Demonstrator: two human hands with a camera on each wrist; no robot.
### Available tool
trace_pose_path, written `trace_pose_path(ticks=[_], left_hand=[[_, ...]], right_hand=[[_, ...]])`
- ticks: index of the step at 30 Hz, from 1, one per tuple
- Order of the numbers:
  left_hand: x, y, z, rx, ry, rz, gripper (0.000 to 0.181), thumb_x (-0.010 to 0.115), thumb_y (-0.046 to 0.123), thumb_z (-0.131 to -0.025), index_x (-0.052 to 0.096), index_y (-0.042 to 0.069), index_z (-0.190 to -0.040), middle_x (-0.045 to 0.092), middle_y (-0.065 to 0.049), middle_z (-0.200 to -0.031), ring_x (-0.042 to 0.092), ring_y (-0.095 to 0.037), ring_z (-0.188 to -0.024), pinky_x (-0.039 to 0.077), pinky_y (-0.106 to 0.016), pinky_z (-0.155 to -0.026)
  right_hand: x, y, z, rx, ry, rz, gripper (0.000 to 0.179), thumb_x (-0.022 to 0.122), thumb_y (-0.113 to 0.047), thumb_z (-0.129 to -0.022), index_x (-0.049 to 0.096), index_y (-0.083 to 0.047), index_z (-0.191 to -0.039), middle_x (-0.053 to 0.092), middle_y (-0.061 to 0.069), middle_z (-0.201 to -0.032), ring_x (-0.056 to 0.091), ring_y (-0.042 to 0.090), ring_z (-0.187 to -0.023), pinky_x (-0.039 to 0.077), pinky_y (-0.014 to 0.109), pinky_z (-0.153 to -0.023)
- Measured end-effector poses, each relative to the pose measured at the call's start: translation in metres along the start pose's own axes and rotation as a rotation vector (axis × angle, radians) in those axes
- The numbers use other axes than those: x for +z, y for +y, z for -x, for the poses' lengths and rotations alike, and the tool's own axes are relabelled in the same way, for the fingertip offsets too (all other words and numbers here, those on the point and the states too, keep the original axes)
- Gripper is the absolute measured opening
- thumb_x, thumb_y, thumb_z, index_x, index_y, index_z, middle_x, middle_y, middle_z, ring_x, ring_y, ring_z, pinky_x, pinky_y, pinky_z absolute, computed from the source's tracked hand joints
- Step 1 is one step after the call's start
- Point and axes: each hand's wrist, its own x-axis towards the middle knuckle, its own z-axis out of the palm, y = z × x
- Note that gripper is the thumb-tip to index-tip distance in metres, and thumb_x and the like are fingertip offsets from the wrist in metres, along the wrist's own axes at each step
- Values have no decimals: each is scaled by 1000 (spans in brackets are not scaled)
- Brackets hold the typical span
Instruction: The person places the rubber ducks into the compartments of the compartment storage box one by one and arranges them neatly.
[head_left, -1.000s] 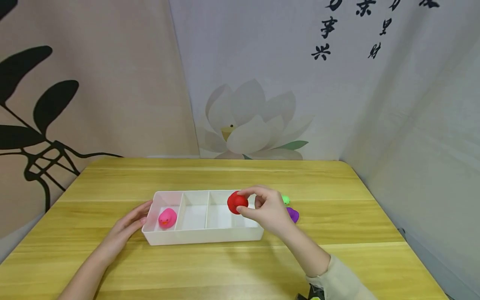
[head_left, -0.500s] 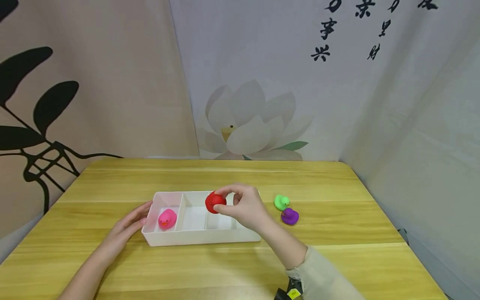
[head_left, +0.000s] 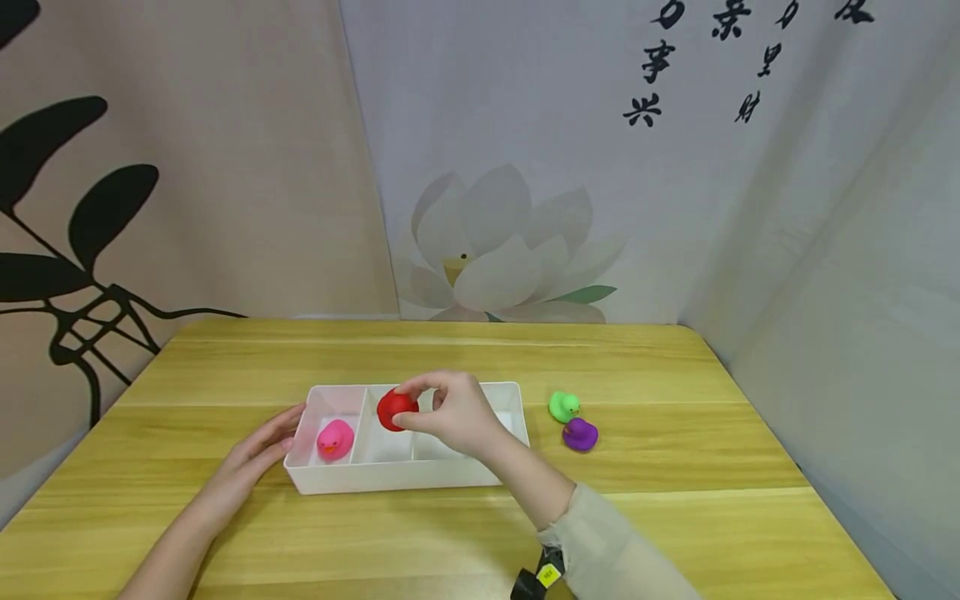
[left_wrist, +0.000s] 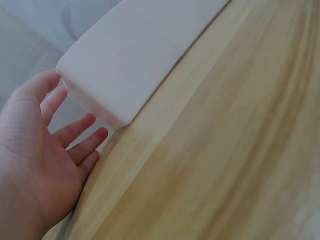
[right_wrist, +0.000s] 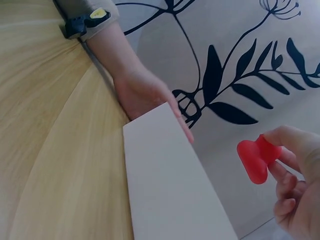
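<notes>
A red toy duck [head_left: 395, 410] is pinched between the thumb and fingers of my right hand [head_left: 450, 414], above the second compartment from the left of a white divided box [head_left: 397, 477]. In the right wrist view the red duck [right_wrist: 257, 159] hangs higher than the box wall [right_wrist: 170, 185]. My left hand [head_left: 255, 450] touches the box's left end, its fingers loosely extended; the left wrist view shows the hand [left_wrist: 50, 155] with fingertips at the end wall. A pink toy duck [head_left: 334, 440] sits in the leftmost compartment. My right hand and forearm hide part of the box's right side.
Right of the box, a green toy duck [head_left: 564, 406] and a purple toy duck [head_left: 580, 434] stand close together on the wooden table [head_left: 675, 517]. Behind the table's far edge hangs a printed cloth [head_left: 510, 125].
My right hand has carried the red duck leftward over the box, from the right part to the second compartment. The green and purple ducks are now fully uncovered. My left hand stays put.
</notes>
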Motion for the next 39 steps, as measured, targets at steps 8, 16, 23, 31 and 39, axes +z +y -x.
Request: trace_pose_path(ticks=[8, 16, 23, 31, 39], left_hand=[[1, 0, 0, -1, 1, -3, 46, 42, 16, -103, 35, 7, -148, 47, 2, -138, 41, 7, -118, 35, -13, -88], [1, 0, -2, 7, 3, -4, 46, 42, 16, -103, 35, 7, -148, 47, 11, -135, 41, 7, -117, 35, -12, -89], [0, 0, -2, 19, 3, 3, 45, 42, 14, -103, 35, 6, -148, 47, 13, -134, 42, 6, -117, 35, -13, -88], [1, 1, 0, 21, 5, 9, 46, 42, 14, -103, 35, 6, -148, 47, 14, -134, 42, 7, -117, 35, -12, -88], [1, 1, 1, 25, 3, 16, 46, 41, 14, -103, 35, 6, -148, 47, 12, -135, 42, 7, -117, 35, -12, -89]], right_hand=[[9, 9, -11, 47, -21, 39, 20, 81, -9, -76, 75, -11, -95, 64, -6, -80, 43, 11, -52, 34, 22, -44], [17, 25, -21, 67, -33, 93, 20, 82, -11, -75, 76, -12, -94, 64, -9, -77, 53, 20, -66, 39, 22, -53], [23, 36, -27, 89, -49, 114, 19, 82, -12, -75, 76, -12, -94, 65, -9, -77, 56, 14, -76, 43, 23, -61], [27, 41, -28, 180, -77, 125, 17, 81, -12, -77, 77, -14, -92, 64, -8, -78, 54, 12, -74, 46, 25, -58], [31, 46, -29, 220, -125, 160, 14, 81, -11, -77, 76, -16, -90, 63, -10, -77, 53, 12, -79, 49, 25, -58]])
